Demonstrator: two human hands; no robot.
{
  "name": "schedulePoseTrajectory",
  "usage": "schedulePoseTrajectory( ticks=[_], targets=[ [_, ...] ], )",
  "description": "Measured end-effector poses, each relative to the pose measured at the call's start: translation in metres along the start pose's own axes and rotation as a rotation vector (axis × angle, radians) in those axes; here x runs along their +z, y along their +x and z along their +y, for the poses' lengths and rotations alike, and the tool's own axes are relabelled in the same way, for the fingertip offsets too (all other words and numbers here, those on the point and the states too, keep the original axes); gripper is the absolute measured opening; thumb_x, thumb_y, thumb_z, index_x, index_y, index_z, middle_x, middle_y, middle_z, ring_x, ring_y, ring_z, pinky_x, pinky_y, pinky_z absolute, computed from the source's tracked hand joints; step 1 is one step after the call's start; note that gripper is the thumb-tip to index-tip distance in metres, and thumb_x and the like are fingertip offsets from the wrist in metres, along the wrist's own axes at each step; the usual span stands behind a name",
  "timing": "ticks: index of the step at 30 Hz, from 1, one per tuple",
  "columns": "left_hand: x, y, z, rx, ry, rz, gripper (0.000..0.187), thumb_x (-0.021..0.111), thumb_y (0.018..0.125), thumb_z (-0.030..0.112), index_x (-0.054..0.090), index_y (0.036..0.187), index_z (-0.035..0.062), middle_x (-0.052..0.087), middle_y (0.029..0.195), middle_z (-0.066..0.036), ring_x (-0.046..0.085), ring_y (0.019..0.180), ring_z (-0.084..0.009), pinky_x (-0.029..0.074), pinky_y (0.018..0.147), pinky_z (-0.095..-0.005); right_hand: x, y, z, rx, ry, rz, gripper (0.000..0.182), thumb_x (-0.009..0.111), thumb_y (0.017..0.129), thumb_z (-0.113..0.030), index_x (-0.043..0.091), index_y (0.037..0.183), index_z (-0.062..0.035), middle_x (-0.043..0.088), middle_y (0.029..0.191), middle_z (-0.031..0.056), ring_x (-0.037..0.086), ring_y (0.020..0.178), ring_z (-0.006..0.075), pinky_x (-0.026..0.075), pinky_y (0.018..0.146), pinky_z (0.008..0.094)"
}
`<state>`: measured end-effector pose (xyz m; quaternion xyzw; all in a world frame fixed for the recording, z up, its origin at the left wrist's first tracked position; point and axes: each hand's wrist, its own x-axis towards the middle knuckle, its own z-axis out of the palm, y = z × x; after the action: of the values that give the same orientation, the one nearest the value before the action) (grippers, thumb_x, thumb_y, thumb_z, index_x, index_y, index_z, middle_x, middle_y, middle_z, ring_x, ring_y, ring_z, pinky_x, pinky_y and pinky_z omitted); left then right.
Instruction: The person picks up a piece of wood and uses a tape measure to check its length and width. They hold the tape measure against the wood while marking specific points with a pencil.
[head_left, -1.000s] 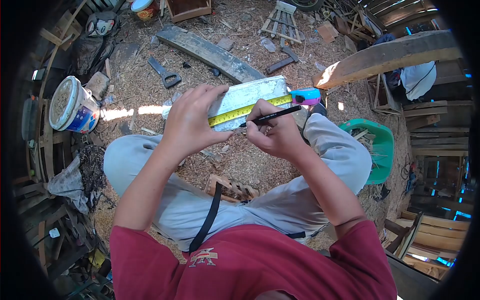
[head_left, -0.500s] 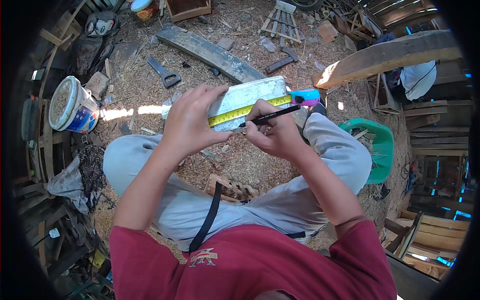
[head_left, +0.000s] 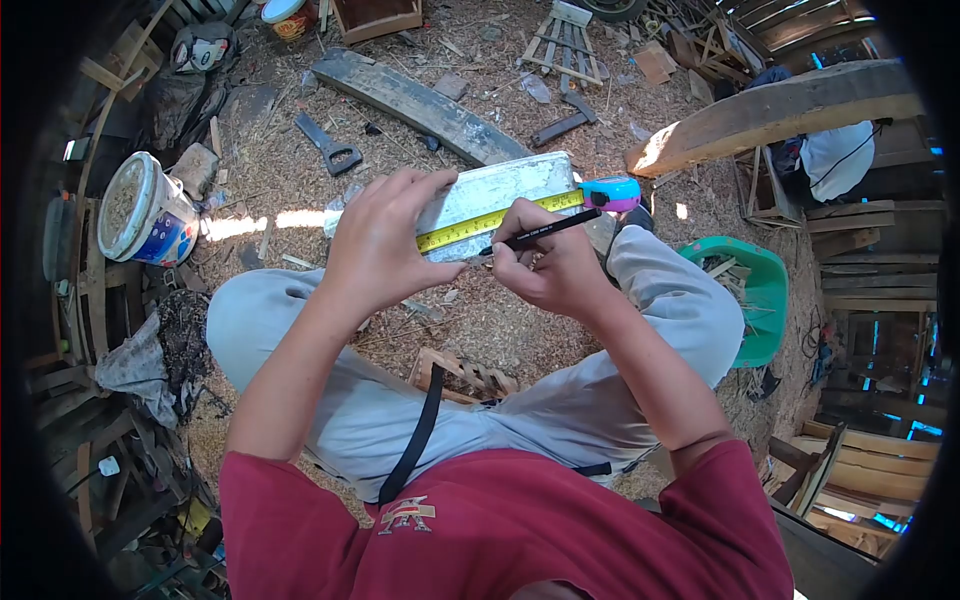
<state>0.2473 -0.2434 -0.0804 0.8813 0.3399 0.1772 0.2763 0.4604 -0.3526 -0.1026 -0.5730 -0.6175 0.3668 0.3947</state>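
A whitish, worn board point(head_left: 500, 186) lies across in front of my knees. Along it runs the yellow blade of a tape measure point(head_left: 463, 234), pulled out from its blue and pink case point(head_left: 612, 190) at the board's right end. My left hand point(head_left: 382, 238) grips the board's left part, thumb below and fingers over the top, holding the blade against it. In my right hand point(head_left: 548, 268) is a black pen point(head_left: 556, 229), pinched between the fingers, its tip at the board's lower edge just under the blade. The fingers of my left hand partly cover the blade's end.
A handsaw point(head_left: 330, 148) and a hammer point(head_left: 566, 120) lie on the shaving-covered ground, beside a long dark beam point(head_left: 420, 105). A white bucket point(head_left: 150, 212) stands left, a green basin point(head_left: 765, 300) with wood scraps right. A thick timber point(head_left: 780, 112) juts in upper right.
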Motion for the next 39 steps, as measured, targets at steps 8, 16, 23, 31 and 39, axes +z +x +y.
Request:
schedulePoseTrajectory(
  ticks=[8,16,23,31,39],
  targets=[
    [0.0014,-0.0002,-0.0018,0.007,-0.004,0.009,0.085,0.094,0.058,0.026,0.065,0.136,0.0092,0.068,0.119,-0.01,0.065,0.111,-0.032,0.052,0.095,-0.0441,0.0016,0.0007,0.001,-0.018,0.031,0.024,0.009,0.07,0.089,-0.002,0.061,0.091,-0.0028,0.057,0.078,-0.0015,0.054,0.069,0.0031,0.046,0.061,0.0224],
    [0.0,0.0001,0.0001,0.005,-0.007,0.006,0.083,0.092,0.058,0.022,0.065,0.136,0.0078,0.068,0.12,-0.012,0.066,0.11,-0.0348,0.052,0.096,-0.0448,0.0008,0.0006,-0.0001,-0.015,0.003,0.012,0.01,0.07,0.089,-0.002,0.061,0.091,-0.0029,0.057,0.078,-0.0023,0.052,0.068,0.0022,0.044,0.059,0.0221],
    [-0.001,0.0007,0.0012,-0.012,-0.014,-0.006,0.082,0.091,0.059,0.022,0.065,0.135,0.0073,0.068,0.12,-0.013,0.066,0.111,-0.0353,0.052,0.096,-0.045,-0.002,-0.0001,-0.0015,-0.038,-0.012,-0.009,0.01,0.071,0.089,-0.002,0.061,0.091,-0.0029,0.057,0.078,-0.0023,0.053,0.068,0.0022,0.044,0.06,0.0221],
    [-0.0004,0.0009,0.0001,-0.003,-0.011,0.0,0.083,0.091,0.058,0.022,0.065,0.135,0.0073,0.068,0.12,-0.013,0.066,0.111,-0.0353,0.052,0.097,-0.045,-0.0015,-0.0005,-0.0002,-0.008,-0.002,-0.012,0.01,0.071,0.089,-0.002,0.061,0.091,-0.0024,0.059,0.079,-0.0006,0.055,0.07,0.0041,0.047,0.061,0.023],
    [-0.0004,-0.0002,-0.0003,0.008,0.005,0.005,0.084,0.092,0.058,0.023,0.064,0.136,0.0077,0.068,0.122,-0.013,0.066,0.113,-0.0348,0.052,0.099,-0.0449,0.0006,-0.0001,0.0014,-0.011,0.03,0.007,0.01,0.071,0.089,-0.002,0.061,0.092,-0.0023,0.059,0.08,-0.0007,0.055,0.07,0.004,0.046,0.061,0.0227]
  ],
)
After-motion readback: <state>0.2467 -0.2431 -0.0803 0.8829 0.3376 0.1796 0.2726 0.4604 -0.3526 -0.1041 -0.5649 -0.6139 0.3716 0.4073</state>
